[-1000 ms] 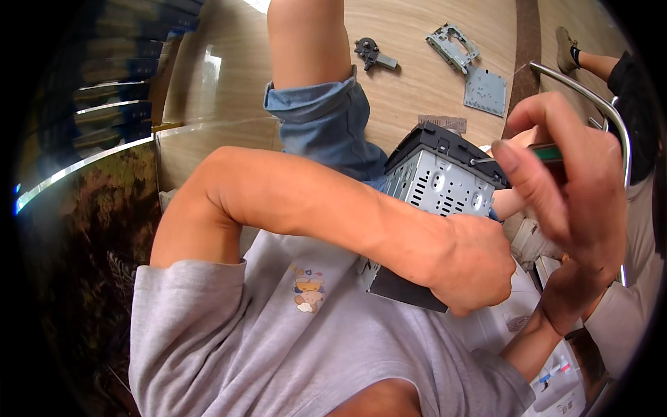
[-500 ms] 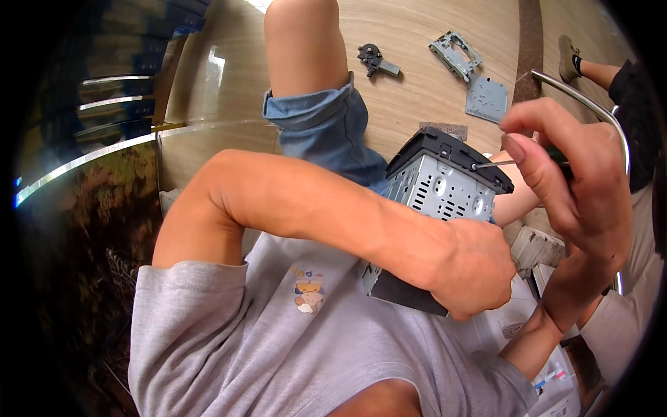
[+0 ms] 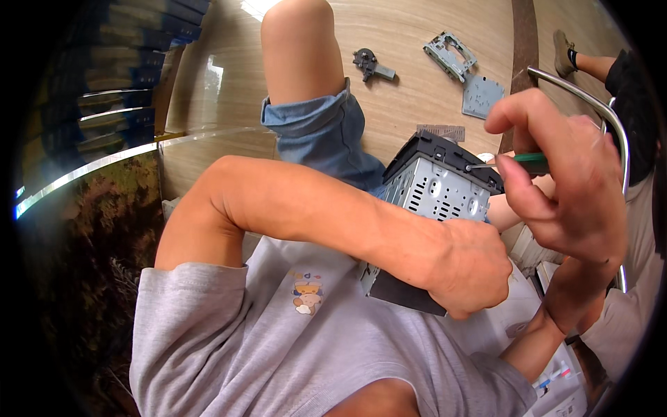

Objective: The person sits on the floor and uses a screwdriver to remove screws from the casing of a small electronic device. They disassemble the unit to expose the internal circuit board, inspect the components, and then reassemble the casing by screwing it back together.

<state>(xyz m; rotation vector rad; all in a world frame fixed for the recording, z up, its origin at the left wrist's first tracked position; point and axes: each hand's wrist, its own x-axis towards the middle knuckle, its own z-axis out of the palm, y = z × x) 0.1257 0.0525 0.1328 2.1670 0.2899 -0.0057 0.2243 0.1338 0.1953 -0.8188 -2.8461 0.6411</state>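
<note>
Head view: metal unit (image 3: 445, 194) lies tilted, partly beneath the left hand (image 3: 472, 267); black panel (image 3: 445, 149) on its far side. Judged stiff, fairly heavy; best held by casing edges, the panel likelier to crack. Left fingertips hidden: pinch cannot be told. Right hand (image 3: 577, 184): thumb and index apart beside the screwdriver (image 3: 533, 165); remaining grip cannot be told. Versus half a second earlier, more green handle shows; unit practically unmoved.

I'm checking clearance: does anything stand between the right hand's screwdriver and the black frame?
Nothing visible does: from the right hand, the screwdriver reaches the black frame unobstructed. The left hand is on the metal unit, off that line.
</note>
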